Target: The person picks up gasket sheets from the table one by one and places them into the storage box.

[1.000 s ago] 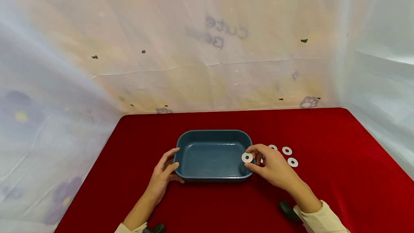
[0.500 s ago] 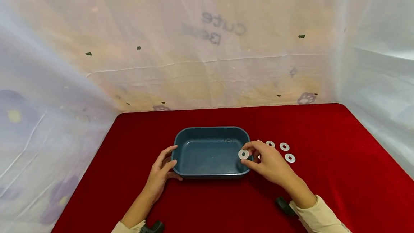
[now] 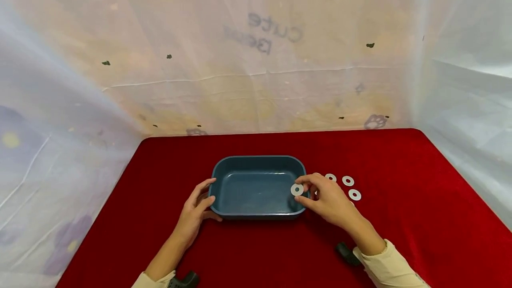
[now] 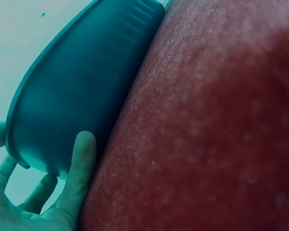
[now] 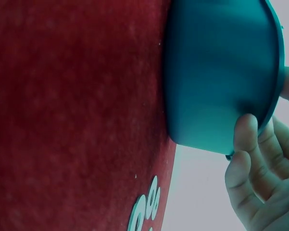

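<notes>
A blue rectangular tub with rounded corners stands on the red cloth. My left hand holds its left end. In the left wrist view, a finger of that hand lies along the outer wall and other fingers reach to the rim. At the right end, my right hand pinches a flat white ring, like a washer, by its edges between thumb and forefinger, over the inside of the tub. In the right wrist view, fingertips overlap the tub's rim; the ring is hidden there.
Several similar white rings lie on the red cloth right of the tub, some partly covered by the right hand. Pale printed sheeting hangs behind the table and at both sides.
The head view has shifted a little, so everything sits slightly further left in it. Both hands keep their hold, with the ring still over the tub's right end.
</notes>
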The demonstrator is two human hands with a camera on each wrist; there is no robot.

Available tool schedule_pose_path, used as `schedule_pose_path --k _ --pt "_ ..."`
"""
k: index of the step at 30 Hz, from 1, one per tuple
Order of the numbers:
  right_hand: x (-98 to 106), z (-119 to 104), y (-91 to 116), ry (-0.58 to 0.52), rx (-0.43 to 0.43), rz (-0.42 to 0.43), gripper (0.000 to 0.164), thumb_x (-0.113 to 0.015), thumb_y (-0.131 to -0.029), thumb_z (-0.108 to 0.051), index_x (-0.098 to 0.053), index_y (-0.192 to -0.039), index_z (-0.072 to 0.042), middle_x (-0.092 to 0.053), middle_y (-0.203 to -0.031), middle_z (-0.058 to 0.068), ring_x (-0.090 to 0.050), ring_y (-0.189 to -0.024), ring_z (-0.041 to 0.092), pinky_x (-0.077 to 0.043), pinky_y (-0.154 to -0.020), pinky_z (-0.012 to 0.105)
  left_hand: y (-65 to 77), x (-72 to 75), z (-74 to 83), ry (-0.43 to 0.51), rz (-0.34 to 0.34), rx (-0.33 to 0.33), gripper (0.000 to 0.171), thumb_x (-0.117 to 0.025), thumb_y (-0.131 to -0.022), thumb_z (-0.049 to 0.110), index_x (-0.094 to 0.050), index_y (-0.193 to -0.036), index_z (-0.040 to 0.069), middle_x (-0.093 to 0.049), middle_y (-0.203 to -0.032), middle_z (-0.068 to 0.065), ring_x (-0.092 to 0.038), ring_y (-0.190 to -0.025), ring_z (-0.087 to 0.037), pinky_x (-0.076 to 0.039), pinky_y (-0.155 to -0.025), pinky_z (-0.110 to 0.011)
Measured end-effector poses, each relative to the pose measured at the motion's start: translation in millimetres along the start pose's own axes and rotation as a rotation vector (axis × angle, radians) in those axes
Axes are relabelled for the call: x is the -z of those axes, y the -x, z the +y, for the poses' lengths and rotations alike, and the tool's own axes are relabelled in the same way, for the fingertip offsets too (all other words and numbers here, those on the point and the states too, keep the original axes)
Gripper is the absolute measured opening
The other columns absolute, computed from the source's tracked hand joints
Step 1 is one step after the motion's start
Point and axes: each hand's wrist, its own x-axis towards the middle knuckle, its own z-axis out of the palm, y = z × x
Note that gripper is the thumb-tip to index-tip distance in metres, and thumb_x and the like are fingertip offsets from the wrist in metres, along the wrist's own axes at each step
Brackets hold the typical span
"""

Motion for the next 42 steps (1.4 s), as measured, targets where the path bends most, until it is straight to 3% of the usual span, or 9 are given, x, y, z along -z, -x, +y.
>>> schedule_pose_path --k 6,22,42 --pt "-1 1 2 -0.005 -0.003 -0.009 0.033 -0.082 -0.083 -0.021 -0.07 -0.113 -0.016 -0.059 -0.09 -0.007 -0.056 -0.076 0.008 -0.049 -0.064 0.02 2.7 0.0 -0.1 0.001 0.001 0.024 0.05 -0.049 -0.105 0.017 -0.034 -0.152 0.012 -0.037 -0.147 -0.014 -0.061 -0.105 -0.019 -0.061 -0.068 -0.043" --pt "6 2 1 -0.019 0.04 0.0 0.029 -0.08 -0.084 -0.02 -0.07 -0.11 -0.015 -0.059 -0.089 -0.011 -0.056 -0.076 0.008 -0.05 -0.065 0.022 -0.9 -0.1 1.5 0.004 0.001 0.017 0.05 -0.049 -0.105 0.016 -0.034 -0.152 0.013 -0.037 -0.148 -0.01 -0.061 -0.105 -0.022 -0.061 -0.068 -0.043" --pt "53 31 2 0.075 -0.067 0.108 0.026 -0.074 -0.09 -0.019 -0.067 -0.115 -0.014 -0.064 -0.092 -0.002 -0.055 -0.077 0.01 -0.049 -0.067 0.022 -0.9 0.3 -0.3 0.005 0.006 0.013 0.049 -0.049 -0.105 0.016 -0.035 -0.152 0.012 -0.036 -0.147 -0.013 -0.06 -0.107 -0.022 -0.061 -0.067 -0.043"
